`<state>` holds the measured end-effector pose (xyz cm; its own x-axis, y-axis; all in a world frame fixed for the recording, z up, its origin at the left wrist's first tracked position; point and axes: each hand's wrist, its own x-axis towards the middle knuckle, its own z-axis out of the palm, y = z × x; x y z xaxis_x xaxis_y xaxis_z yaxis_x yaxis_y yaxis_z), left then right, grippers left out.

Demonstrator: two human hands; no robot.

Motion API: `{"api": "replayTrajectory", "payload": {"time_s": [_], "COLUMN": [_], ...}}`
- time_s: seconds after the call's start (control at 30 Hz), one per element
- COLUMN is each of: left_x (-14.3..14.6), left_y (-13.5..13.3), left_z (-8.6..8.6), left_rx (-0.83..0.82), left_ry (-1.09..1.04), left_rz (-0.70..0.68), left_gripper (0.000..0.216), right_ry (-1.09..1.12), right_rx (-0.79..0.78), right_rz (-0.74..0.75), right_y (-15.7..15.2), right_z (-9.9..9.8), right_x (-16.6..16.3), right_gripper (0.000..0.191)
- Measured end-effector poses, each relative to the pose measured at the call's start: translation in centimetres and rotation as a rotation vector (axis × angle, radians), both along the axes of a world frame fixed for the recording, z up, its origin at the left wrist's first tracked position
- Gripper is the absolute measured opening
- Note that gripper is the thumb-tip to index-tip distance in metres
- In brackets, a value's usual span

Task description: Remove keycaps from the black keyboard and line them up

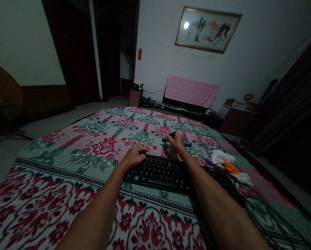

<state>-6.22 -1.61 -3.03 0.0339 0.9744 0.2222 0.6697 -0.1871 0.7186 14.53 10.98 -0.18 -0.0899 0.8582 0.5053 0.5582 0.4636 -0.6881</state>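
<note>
A black keyboard [160, 172] lies on the patterned bedspread in front of me, its right part partly hidden beneath my right forearm. My left hand [134, 157] grips the keyboard's far left corner, thumb on the upper side and fingers along the edge. Beyond the keyboard's far edge, my right hand [176, 142] is closed in a pinch, held above the bedspread. A small dark thing shows at its fingertips, too dim to name. Small dark pieces [188, 143] lie on the cloth beside that hand.
A white cloth [223, 157] and an orange cloth [231, 168] lie right of the keyboard, near dark cables [271, 211]. The flowered bedspread [103, 147] covers the bed. Beyond its far edge are a pink cloth [191, 91] over a dark panel and a small cabinet [134, 97].
</note>
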Motion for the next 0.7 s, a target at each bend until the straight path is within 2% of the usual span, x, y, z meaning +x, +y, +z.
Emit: {"api": "replayTrajectory", "payload": {"time_s": [0.13, 0.37, 0.57, 0.7], "left_x": [0.1, 0.4, 0.3, 0.4], "left_y": [-0.3, -0.6, -0.6, -0.6], "left_z": [0.4, 0.9, 0.9, 0.8], "left_rx": [-0.009, -0.026, -0.047, -0.042], "left_ry": [0.001, 0.014, 0.024, 0.034], "left_rz": [0.007, 0.024, 0.032, 0.028], "left_gripper": [0.040, 0.039, 0.039, 0.038], "right_ry": [-0.109, -0.175, -0.176, -0.150], "right_rx": [0.020, 0.023, 0.021, 0.031], "right_rz": [-0.099, -0.131, -0.161, -0.113], "right_y": [1.9, 3.3, 2.9, 2.3], "right_z": [-0.9, -2.3, -2.0, -1.6], "right_x": [-1.1, -2.1, -1.9, -1.3], "right_gripper": [0.014, 0.013, 0.013, 0.017]}}
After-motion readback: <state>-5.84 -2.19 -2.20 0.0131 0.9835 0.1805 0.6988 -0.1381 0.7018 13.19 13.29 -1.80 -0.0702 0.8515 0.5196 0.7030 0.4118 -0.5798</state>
